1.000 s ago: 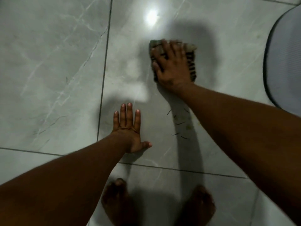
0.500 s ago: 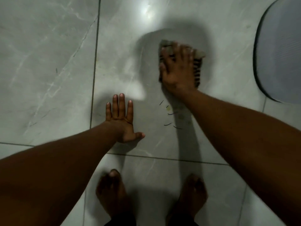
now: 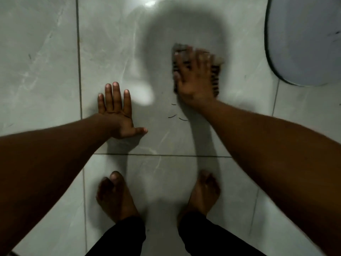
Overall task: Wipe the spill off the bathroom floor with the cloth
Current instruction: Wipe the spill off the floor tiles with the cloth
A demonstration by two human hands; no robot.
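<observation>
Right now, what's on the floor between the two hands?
Mostly bare grey tile in the head view; a few thin dark strands lie near the right hand, away from the left hand.

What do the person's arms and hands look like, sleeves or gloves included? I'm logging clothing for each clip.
Both forearms are bare, with no sleeves in view. The left hand and the right hand wear no gloves, and no watch shows. The right hand is motion-blurred, so rings cannot be ruled out there.
</observation>
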